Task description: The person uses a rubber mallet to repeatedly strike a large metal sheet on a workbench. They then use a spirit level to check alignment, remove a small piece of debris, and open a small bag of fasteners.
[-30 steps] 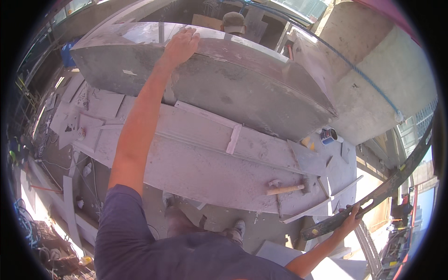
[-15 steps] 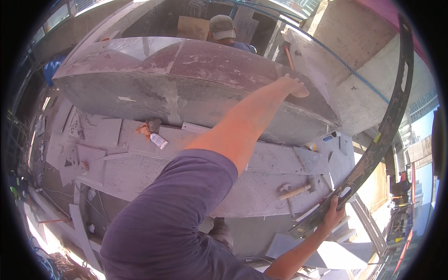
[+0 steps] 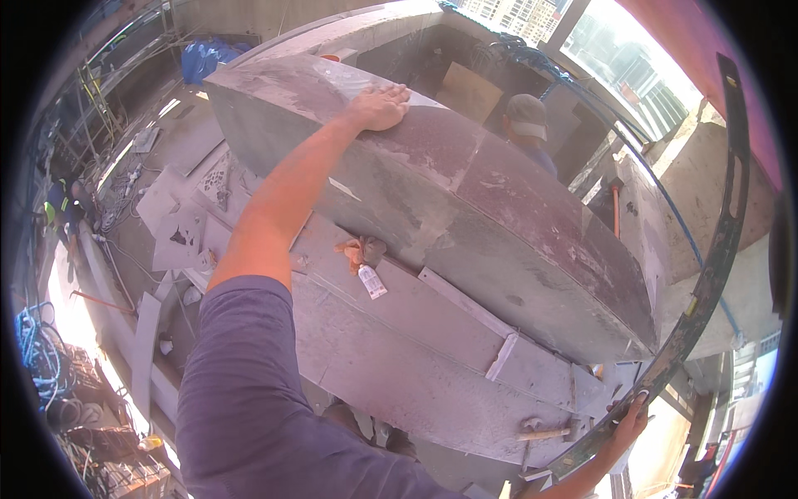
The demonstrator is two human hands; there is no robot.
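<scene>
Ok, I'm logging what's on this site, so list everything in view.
Block wall: one, grey with reddish patches, centre.
Long straightedge: one, dark, right side, curving up.
Platform: one, grey, below the wall.
Hammer: one, wooden handle, on the platform's near end.
Small tube: one, white, on the platform.
Orange rag: one, beside the tube.
Other person: one, grey cap, behind the wall.
Blue bag: one, upper left.
Left hand: flat on the wall top.
Right hand: grip on the straightedge's lower end.
</scene>
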